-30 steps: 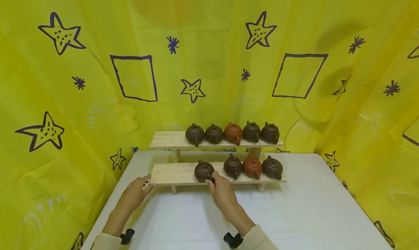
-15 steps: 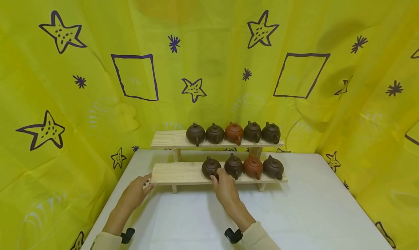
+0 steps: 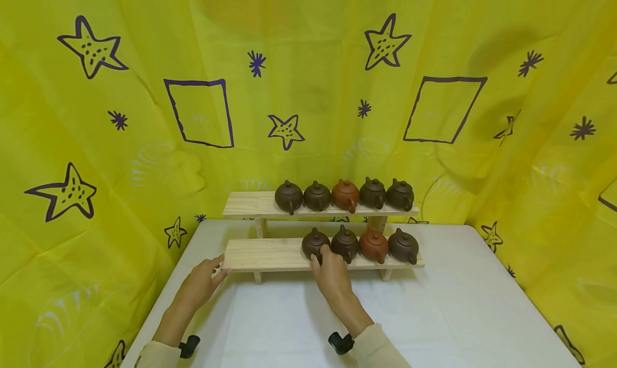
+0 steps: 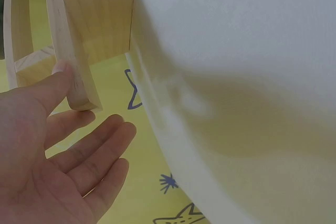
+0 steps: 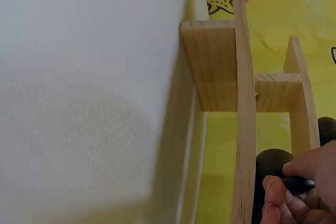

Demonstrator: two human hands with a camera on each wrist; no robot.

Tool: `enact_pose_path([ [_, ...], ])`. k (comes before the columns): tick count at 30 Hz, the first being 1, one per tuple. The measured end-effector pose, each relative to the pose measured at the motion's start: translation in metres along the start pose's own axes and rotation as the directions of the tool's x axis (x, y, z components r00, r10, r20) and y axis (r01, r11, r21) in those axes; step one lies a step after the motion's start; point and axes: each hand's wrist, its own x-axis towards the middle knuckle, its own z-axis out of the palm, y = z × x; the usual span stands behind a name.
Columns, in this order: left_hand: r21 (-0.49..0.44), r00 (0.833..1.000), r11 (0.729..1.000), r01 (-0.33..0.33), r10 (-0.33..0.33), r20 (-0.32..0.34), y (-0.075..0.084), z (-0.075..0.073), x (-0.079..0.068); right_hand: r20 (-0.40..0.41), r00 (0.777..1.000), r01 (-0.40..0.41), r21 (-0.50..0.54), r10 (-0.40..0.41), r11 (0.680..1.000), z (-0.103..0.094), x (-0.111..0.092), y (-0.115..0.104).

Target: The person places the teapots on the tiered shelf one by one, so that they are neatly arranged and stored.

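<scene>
In the head view my right hand [image 3: 333,277] pinches the front projecting part of a dark brown teapot [image 3: 314,242] on the lower wooden shelf [image 3: 265,253]. The right wrist view has its thumb and fingers closed around that dark tapered part [image 5: 298,184]. To the right, in one row, stand another dark teapot [image 3: 345,242], a reddish-brown teapot [image 3: 373,243] and a third dark one [image 3: 403,245]. At the shelf's left end, my left hand [image 3: 195,282] holds the corner between thumb and index finger. Its other fingers [image 4: 105,150] extend loosely below the board in the left wrist view.
An upper shelf [image 3: 248,203] behind carries several teapots, one of them reddish-brown [image 3: 345,194]. Short wooden legs [image 3: 257,277] support the stand on a white-covered table [image 3: 270,325]. Yellow patterned cloth [image 3: 308,95] hangs behind and at both sides.
My right hand has moved the dark teapot rightward along the lower shelf, up beside the neighbouring dark teapot. The left hand has stayed at the shelf's left end.
</scene>
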Motion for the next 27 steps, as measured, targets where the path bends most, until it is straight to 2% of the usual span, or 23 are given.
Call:
enact_pose_path([
  [9, -0.002, 1.0, 1.0, 0.01, -0.01, 0.013, 0.001, 0.0, 0.001, 0.001, 0.999, -0.042, 0.016, 0.042, 0.999, -0.001, 0.003, 0.003],
  [14, -0.004, 1.0, 1.0, -0.003, 0.003, 0.012, -0.001, 0.001, 0.002, 0.03, 0.997, -0.068, 0.016, 0.068, 0.998, -0.004, 0.001, 0.006],
  [17, -0.004, 1.0, 1.0, -0.005, 0.005, 0.019, -0.002, 0.002, 0.002, 0.046, 0.998, -0.049, -0.003, 0.049, 0.999, -0.008, -0.005, 0.007],
  [22, -0.016, 1.0, 1.0, 0.0, 0.0, 0.026, -0.001, 0.003, 0.0, 0.085, 0.996, 0.018, -0.022, -0.016, 1.0, -0.022, -0.015, 0.007],
  [27, -0.039, 0.999, 0.999, 0.017, -0.015, 0.039, 0.002, 0.002, -0.002, 0.101, 0.994, 0.044, -0.062, -0.038, 0.997, -0.051, -0.018, 0.014],
])
